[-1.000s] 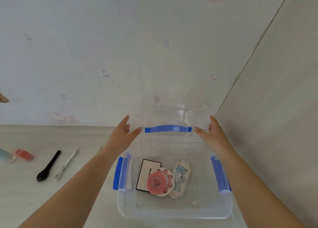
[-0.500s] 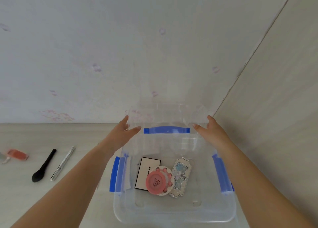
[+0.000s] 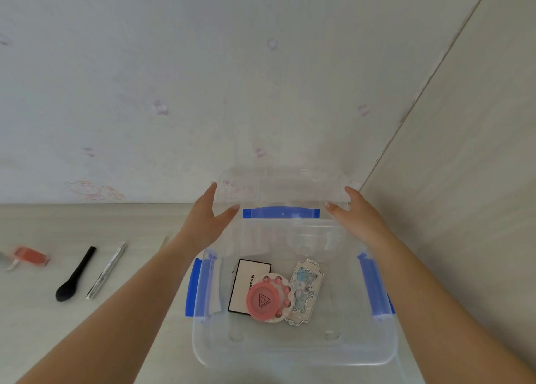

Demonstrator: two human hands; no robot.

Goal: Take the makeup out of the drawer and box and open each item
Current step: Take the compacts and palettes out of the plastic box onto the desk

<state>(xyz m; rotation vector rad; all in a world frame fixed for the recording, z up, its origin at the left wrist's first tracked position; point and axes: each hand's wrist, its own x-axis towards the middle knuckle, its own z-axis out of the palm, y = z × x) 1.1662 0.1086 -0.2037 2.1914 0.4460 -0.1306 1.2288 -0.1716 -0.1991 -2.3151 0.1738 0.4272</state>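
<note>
Nearest the person, a clear plastic box point(image 3: 293, 351) with blue latches sits on the pale bench point(image 3: 58, 325). On its floor lie a white card palette point(image 3: 242, 282), a pink round compact point(image 3: 262, 299) resting over it, and a silver ornate palette point(image 3: 306, 291) touching the compact's right side. Out on the bench to the left lie a silver tube point(image 3: 106, 270), a black brush point(image 3: 76, 275) and a red lip gloss point(image 3: 30, 256). Farther back, both hands hold the clear lid point(image 3: 278, 189) upright behind the box: left hand point(image 3: 207, 221) and right hand point(image 3: 359, 215) each grip an end, fingers behind, thumbs in front, well above the makeup.
</note>
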